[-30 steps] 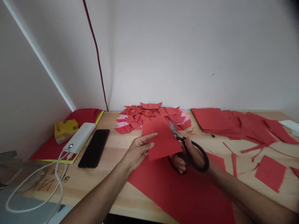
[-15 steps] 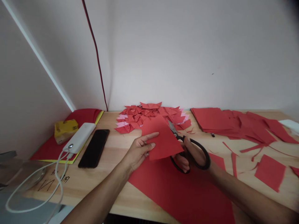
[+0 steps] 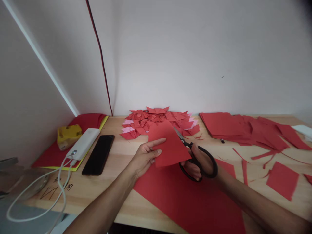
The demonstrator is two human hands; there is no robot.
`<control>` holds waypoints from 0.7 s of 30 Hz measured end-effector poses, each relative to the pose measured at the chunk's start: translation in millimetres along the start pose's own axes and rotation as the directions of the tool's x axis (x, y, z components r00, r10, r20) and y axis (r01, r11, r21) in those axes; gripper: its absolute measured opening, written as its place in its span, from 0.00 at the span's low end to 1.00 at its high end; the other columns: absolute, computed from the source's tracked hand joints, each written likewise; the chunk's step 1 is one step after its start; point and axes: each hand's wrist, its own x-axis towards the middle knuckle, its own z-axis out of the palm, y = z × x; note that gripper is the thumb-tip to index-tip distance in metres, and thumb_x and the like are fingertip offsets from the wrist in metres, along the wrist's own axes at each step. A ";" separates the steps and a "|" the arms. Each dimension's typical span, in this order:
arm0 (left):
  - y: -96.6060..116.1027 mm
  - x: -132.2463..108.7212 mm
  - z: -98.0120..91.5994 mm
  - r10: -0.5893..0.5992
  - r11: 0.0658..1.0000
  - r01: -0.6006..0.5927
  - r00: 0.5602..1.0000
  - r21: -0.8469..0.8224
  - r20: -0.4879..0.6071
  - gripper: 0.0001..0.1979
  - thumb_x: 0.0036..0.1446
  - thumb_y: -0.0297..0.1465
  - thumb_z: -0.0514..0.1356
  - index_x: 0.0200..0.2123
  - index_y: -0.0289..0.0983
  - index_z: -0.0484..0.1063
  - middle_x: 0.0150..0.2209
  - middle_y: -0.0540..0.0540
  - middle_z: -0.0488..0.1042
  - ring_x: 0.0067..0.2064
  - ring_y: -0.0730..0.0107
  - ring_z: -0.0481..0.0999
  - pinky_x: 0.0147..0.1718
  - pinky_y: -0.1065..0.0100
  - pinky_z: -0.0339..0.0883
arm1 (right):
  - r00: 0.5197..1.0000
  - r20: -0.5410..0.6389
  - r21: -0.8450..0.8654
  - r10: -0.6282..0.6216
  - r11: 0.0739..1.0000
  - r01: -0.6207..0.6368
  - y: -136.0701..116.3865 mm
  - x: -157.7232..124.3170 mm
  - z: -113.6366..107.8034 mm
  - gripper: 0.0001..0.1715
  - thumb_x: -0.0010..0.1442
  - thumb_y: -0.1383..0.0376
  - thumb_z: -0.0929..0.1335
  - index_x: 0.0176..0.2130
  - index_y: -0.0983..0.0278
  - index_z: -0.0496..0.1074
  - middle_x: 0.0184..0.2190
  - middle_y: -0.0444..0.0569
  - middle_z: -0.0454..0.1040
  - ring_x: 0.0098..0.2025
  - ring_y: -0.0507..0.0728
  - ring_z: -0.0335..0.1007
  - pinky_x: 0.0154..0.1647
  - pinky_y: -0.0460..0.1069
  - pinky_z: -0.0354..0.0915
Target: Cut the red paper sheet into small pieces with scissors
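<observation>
My left hand (image 3: 144, 157) pinches a small red paper sheet (image 3: 168, 146) by its left edge and holds it above the wooden table (image 3: 122, 152). My right hand (image 3: 198, 162) has its fingers through the black handles of a pair of scissors (image 3: 195, 156). The blades run along the sheet's right edge, pointing away from me. A large red sheet (image 3: 185, 201) lies flat under both hands.
A heap of folded red paper pieces (image 3: 158, 122) sits by the back wall. Stacked red squares (image 3: 243, 128) and cut strips (image 3: 243, 162) spread over the right side. At left lie a black phone (image 3: 98, 154), a white power bank (image 3: 83, 143) with its cable, and a yellow box (image 3: 69, 135).
The scissors have slid forward along the sheet's right edge and my right hand has shifted slightly right. My left hand and the sheet have barely moved.
</observation>
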 end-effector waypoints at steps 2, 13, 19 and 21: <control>0.3 0.5 -1.1 -0.005 1.000 0.005 1.000 0.011 -0.003 0.24 0.46 0.26 0.71 0.50 0.39 0.78 0.35 0.44 0.80 0.30 0.77 0.72 0.29 0.75 0.59 | 1.000 0.017 0.005 -0.016 1.000 0.016 0.4 1.7 0.1 0.42 0.54 0.31 0.57 0.26 0.64 0.69 0.09 0.36 0.52 0.09 0.47 0.47 0.10 0.42 0.56; 1.3 1.0 -3.0 -0.013 0.998 0.013 1.000 0.058 0.000 0.23 0.45 0.26 0.71 0.48 0.39 0.79 0.35 0.45 0.79 0.26 0.81 0.67 0.26 0.75 0.55 | 0.991 0.131 -0.043 -0.024 0.999 0.030 -5.9 3.7 0.0 0.45 0.55 0.30 0.53 0.14 0.63 0.61 0.09 0.41 0.55 0.12 0.49 0.56 0.14 0.44 0.59; 1.2 0.7 -2.0 -0.012 0.998 0.011 1.000 0.069 0.006 0.24 0.45 0.27 0.71 0.49 0.38 0.79 0.35 0.44 0.79 0.28 0.76 0.70 0.27 0.74 0.58 | 0.998 0.054 -0.059 -0.025 0.998 0.029 -6.4 1.8 -0.8 0.43 0.55 0.31 0.55 0.16 0.63 0.62 0.09 0.41 0.56 0.11 0.49 0.55 0.13 0.44 0.57; 1.6 0.1 -1.2 -0.017 0.998 0.016 1.000 0.062 0.012 0.24 0.45 0.27 0.71 0.49 0.38 0.79 0.34 0.44 0.79 0.30 0.75 0.72 0.29 0.74 0.59 | 1.000 0.008 -0.054 -0.026 0.998 0.026 -5.7 -0.2 0.8 0.42 0.56 0.32 0.55 0.16 0.63 0.62 0.09 0.41 0.56 0.11 0.49 0.54 0.12 0.44 0.57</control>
